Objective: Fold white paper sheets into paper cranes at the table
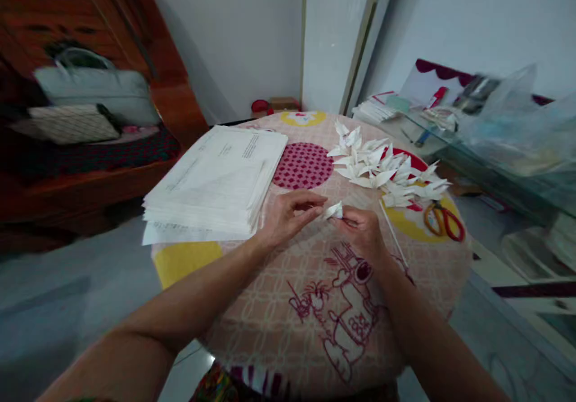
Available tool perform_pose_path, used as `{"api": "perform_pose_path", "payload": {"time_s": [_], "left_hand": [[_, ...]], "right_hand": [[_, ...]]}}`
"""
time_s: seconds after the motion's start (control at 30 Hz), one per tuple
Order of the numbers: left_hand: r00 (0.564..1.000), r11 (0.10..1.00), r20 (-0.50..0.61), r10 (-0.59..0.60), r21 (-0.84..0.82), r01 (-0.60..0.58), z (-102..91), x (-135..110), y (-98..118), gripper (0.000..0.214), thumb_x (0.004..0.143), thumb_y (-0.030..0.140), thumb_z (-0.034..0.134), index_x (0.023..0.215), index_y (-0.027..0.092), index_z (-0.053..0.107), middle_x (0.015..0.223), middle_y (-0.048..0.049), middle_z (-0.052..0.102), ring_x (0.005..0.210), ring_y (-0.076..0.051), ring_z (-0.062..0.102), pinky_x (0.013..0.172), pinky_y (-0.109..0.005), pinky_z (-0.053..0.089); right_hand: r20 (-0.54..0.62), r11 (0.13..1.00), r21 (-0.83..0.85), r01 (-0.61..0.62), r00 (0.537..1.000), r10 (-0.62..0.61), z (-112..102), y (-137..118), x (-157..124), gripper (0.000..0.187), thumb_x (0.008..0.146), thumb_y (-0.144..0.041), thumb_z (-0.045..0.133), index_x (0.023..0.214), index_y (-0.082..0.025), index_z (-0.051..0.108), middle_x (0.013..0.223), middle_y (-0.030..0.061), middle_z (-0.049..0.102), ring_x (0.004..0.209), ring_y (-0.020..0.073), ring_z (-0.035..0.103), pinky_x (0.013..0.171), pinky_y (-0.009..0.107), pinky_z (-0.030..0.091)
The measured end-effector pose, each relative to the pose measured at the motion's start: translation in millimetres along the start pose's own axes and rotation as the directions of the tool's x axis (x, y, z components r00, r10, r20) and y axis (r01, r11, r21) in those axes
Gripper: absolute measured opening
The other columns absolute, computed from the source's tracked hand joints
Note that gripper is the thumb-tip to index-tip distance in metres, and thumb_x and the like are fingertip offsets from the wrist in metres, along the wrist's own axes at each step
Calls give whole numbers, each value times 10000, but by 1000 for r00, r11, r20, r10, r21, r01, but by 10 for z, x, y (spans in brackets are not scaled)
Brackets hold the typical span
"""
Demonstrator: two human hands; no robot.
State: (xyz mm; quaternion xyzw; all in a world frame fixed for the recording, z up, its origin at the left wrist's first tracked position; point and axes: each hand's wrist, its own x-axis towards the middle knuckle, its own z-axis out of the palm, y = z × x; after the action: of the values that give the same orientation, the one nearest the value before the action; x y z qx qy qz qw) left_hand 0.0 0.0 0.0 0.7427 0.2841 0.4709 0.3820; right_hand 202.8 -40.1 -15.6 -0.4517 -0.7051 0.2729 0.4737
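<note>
Over the middle of the round table, a small piece of folded white paper (333, 211) sits between my two hands. My right hand (362, 232) is closed on its right side, with thumb and fingers pinched together. The fingers of my left hand (291, 215) curl to its left end, thumb and forefinger nearly together there; the exact contact is too small to make out. Beyond my right hand lies a cluster of folded white paper pieces (375, 165) with pointed tips. To the left of my left hand stands a thick stack of printed paper sheets (220, 174).
Scissors (443, 221) with orange and red handles lie at the table's right edge. A thin white stick (393, 234) rests beside my right wrist. A patterned cloth (261, 312) covers the table. At right is a glass-topped stand (490, 174) with plastic bags; bags (96, 90) sit on a wooden bench at left.
</note>
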Motion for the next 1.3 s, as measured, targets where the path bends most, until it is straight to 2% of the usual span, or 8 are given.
{"api": "perform_pose_path", "payload": {"time_s": [0.17, 0.4, 0.53, 0.8, 1.1, 1.3], "left_hand": [[998, 1000, 69, 9, 8, -10, 32, -20, 37, 205, 875, 338, 692, 902, 153, 774, 843, -69, 747, 750, -139, 674, 662, -226, 514], [999, 996, 38, 24, 80, -27, 80, -38, 48, 132, 856, 244, 674, 820, 136, 739, 751, -37, 706, 661, -107, 624, 616, -204, 483], [1000, 995, 23, 21, 96, -23, 89, -41, 61, 98, 825, 206, 665, 785, 129, 712, 729, -26, 691, 637, -99, 611, 604, -197, 478], [998, 990, 5, 61, 126, -61, 90, -58, 59, 79, 808, 167, 638, 750, 131, 678, 695, -15, 665, 623, -95, 596, 598, -197, 467], [995, 987, 45, 93, 124, -98, 57, -49, 69, 89, 816, 170, 621, 746, 138, 666, 713, -21, 663, 641, -97, 595, 614, -202, 470], [1000, 999, 4, 13, 45, -13, 63, -36, 54, 109, 818, 203, 627, 741, 133, 660, 688, -17, 658, 614, -93, 578, 588, -202, 466]], "right_hand": [[80, 997, 28, -69, 995, 67, 59, 20, -13, 165, 805, -252, 641, 810, -157, 775, 714, 27, 721, 655, 164, 629, 612, 248, 465], [136, 991, 0, -137, 981, 135, 46, 10, -16, 213, 794, -311, 649, 680, -144, 715, 612, 4, 606, 592, 135, 517, 576, 246, 397], [164, 989, -50, -139, 976, 146, 32, -3, -13, 251, 793, -316, 631, 616, -140, 662, 564, -19, 496, 557, 111, 426, 543, 245, 329], [207, 989, -67, -129, 968, 140, 9, -4, -23, 291, 790, -312, 616, 553, -160, 545, 551, -41, 381, 550, 96, 357, 527, 247, 267], [279, 976, -29, -214, 936, 213, 5, 25, -40, 301, 783, -332, 614, 550, -165, 520, 546, -52, 355, 545, 91, 332, 509, 241, 239], [322, 948, 62, -311, 906, 276, 12, 6, -49, 284, 765, -381, 666, 597, -153, 639, 551, -23, 494, 545, 112, 423, 501, 237, 312]]}}
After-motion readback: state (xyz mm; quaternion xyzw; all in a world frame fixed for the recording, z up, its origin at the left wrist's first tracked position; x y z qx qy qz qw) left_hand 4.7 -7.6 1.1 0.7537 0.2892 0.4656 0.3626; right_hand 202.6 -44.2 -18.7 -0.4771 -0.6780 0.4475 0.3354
